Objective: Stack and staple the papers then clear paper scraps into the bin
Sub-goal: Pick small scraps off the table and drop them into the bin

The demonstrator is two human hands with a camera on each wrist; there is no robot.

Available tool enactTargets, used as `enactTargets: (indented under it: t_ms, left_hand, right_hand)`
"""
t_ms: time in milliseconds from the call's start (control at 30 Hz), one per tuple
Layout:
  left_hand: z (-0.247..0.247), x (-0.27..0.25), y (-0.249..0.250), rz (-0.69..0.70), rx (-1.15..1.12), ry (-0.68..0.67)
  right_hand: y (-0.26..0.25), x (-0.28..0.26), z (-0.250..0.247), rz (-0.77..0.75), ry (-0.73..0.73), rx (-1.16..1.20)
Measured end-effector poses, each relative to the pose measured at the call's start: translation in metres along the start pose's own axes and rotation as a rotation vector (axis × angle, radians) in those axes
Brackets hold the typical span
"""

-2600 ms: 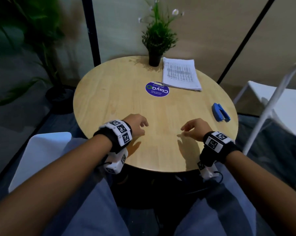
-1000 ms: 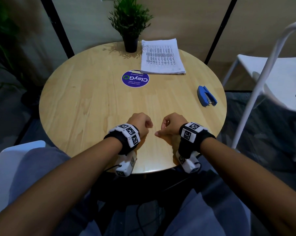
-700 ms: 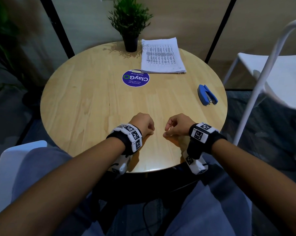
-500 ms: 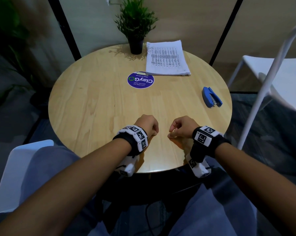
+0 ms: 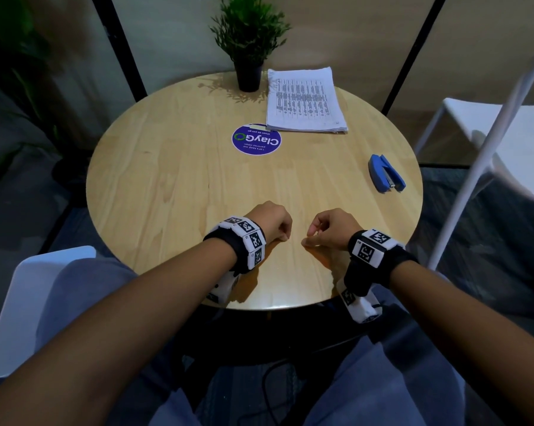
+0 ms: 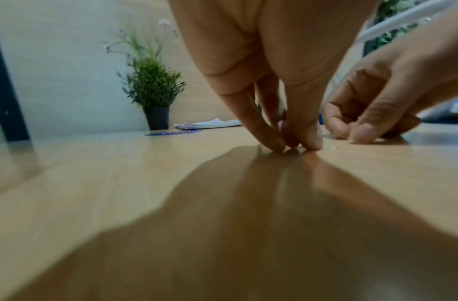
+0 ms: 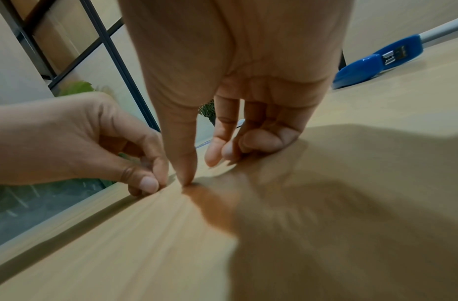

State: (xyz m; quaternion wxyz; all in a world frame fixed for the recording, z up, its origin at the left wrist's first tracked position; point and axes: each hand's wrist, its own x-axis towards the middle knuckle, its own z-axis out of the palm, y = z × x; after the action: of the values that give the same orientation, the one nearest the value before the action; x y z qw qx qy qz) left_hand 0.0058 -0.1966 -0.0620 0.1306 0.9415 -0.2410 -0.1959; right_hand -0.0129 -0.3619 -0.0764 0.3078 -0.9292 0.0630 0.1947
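Wooden bench (image 5: 173,186): both hands at the near edge, left hand (image 5: 270,221) and right hand (image 5: 333,229) with fingers curled together, fingertips touching bench; can't tell if they're pinching anything.

I noted a round wooden worktop (image 5: 167,179) carrying a potted plant (image 5: 249,41) at its far edge, a blue round sticker (image 5: 256,139) before it, and white chairs (image 5: 505,127) alongside.
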Motion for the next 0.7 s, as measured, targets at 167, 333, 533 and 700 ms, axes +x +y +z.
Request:
enactTargets:
  t_ms: [167,333,533,700]
  left_hand:
    - [0.007,0.002,0.005,0.026,0.110,-0.079]
    - [0.010,-0.001,0.002,0.096,0.212,-0.044]
    - [0.016,-0.001,-0.002,0.032,0.023,0.008]
    - [0.021,0.000,0.004,0.099,0.068,0.021]
  right_hand:
    - [-0.002,-0.001,0.001,0.020,0.018,0.008]
    - [-0.004,-0.004,0.002,0.016,0.009,0.005]
    - [-0.003,-0.003,0.002,0.019,0.015,-0.014]
    - [-0.003,-0.003,0.003,0.025,0.020,-0.009]
